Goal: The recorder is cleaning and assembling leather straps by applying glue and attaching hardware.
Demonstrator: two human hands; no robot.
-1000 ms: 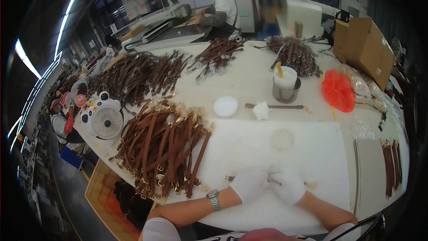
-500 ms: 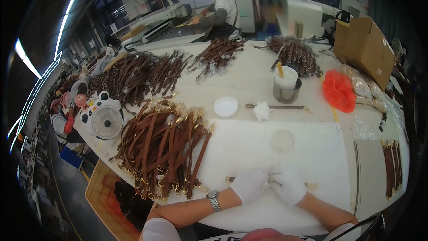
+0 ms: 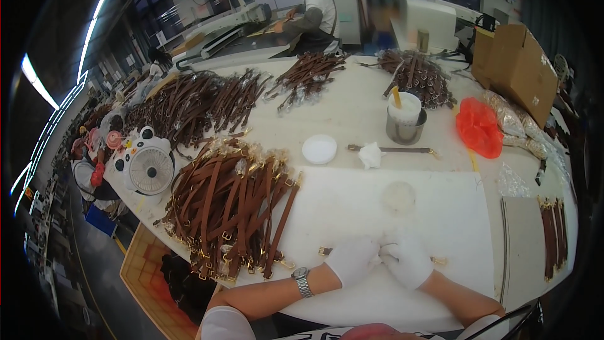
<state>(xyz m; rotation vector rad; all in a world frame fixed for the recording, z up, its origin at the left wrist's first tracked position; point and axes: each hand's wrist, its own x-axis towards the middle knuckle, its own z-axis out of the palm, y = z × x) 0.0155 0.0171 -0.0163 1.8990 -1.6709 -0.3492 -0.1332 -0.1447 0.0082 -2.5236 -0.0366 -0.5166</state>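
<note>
In white gloves, my left hand (image 3: pixel 353 262) and my right hand (image 3: pixel 408 263) meet fingertip to fingertip over the white work sheet (image 3: pixel 453 214). Both are closed, pinching a brown leather strap (image 3: pixel 324 252) that is mostly hidden beneath them. One brown end with gold hardware sticks out left of the left hand, and a gold-coloured fitting (image 3: pixel 438 260) shows right of the right hand. Left of my hands lies a big heap of brown straps (image 3: pixel 217 208) with gold buckles. Beyond the sheet, a single strap (image 3: pixel 402 150) lies under a crumpled white tissue (image 3: pixel 370 155).
A white tub (image 3: pixel 404 108) with a yellow-handled tool sits in a metal cup (image 3: pixel 405 131), near a white lid (image 3: pixel 319 149). A fan (image 3: pixel 150 169) stands left; a red plastic bag (image 3: pixel 478 128) and cardboard box (image 3: pixel 514 69) are right. Several straps (image 3: pixel 553 236) line a board. A co-worker (image 3: pixel 318 12) sits across.
My hands stay almost still, pinched together at the same spot. Across the table, the co-worker's arm and head have shifted slightly.
</note>
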